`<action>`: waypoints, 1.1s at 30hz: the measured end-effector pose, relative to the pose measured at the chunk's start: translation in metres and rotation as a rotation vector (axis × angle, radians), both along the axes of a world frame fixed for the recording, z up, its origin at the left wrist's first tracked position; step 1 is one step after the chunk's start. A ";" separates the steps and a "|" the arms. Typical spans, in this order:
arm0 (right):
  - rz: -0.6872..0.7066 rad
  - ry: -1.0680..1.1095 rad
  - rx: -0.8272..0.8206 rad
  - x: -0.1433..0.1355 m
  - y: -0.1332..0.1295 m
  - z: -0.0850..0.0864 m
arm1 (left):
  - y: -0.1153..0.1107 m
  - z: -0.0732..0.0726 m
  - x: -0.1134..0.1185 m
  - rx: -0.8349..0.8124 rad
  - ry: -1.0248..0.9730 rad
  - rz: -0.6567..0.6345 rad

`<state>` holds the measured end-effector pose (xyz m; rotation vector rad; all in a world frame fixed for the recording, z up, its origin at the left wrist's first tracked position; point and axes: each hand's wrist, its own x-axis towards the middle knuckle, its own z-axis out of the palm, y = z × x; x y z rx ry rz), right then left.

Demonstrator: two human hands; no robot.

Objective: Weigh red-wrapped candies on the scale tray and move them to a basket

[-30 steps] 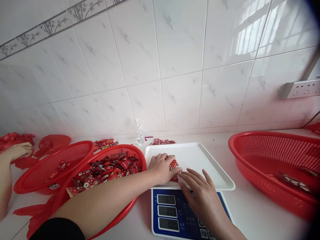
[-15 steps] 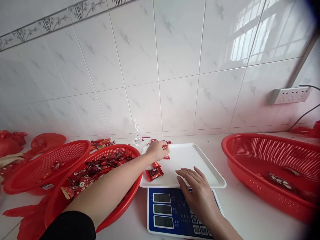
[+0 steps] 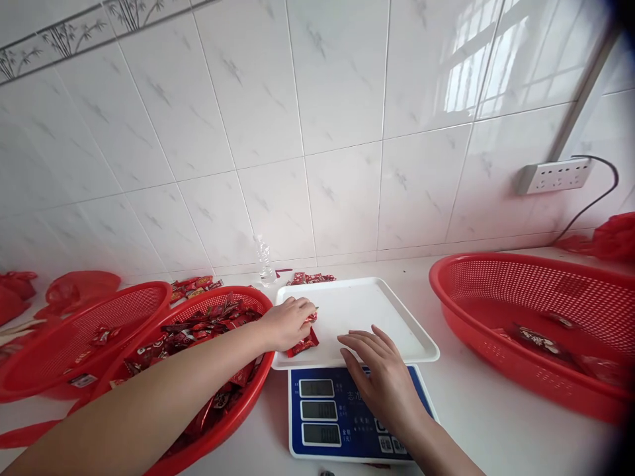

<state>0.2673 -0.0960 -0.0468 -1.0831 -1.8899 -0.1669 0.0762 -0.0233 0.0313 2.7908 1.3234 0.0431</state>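
Observation:
My left hand (image 3: pixel 290 322) is closed on red packets at the left side of the white tray (image 3: pixel 354 289). A dark red packet (image 3: pixel 303 344) lies on the tray just under its fingers. The tray rests at the top of a blue scale (image 3: pixel 317 444) with three displays. Over the scale's keypad, near the tray's front edge, hovers my right hand (image 3: pixel 381 373), fingers spread and holding nothing. My left forearm crosses a red basket (image 3: pixel 265 380) heaped with red packets (image 3: pixel 198 334).
Another red basket (image 3: pixel 161 289) with a few packets stands at the far left. A large red basket (image 3: pixel 446 301) is on the right. Behind the tray are a plastic bottle (image 3: pixel 264 261) and loose packets (image 3: pixel 312 278). A socket strip (image 3: pixel 555 176) is on the wall.
My left hand has drawn back from the tray's upper left part toward its left edge, with packets in its fingers. My right hand stays over the scale. The view has shifted slightly.

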 end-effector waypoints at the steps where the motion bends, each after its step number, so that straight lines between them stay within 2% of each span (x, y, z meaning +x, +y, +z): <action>1: 0.000 -0.001 0.000 0.000 0.000 0.000 | -0.002 0.000 0.002 0.004 0.024 0.013; 8: 0.008 0.002 -0.009 0.001 0.001 0.001 | -0.002 0.002 0.001 -0.051 0.054 0.001; 18: 0.016 0.017 -0.021 0.001 0.001 0.001 | 0.004 0.017 -0.004 -0.356 0.123 -0.008; 23: 0.018 0.021 -0.019 0.001 0.001 0.001 | 0.008 0.007 -0.006 -0.297 -0.018 -0.031; 27: 0.015 0.026 -0.010 0.001 0.001 0.001 | 0.013 -0.004 -0.005 -0.247 -0.137 0.013; 33: 0.016 0.032 0.009 0.000 0.001 0.003 | 0.017 -0.013 0.003 -0.166 -0.249 0.079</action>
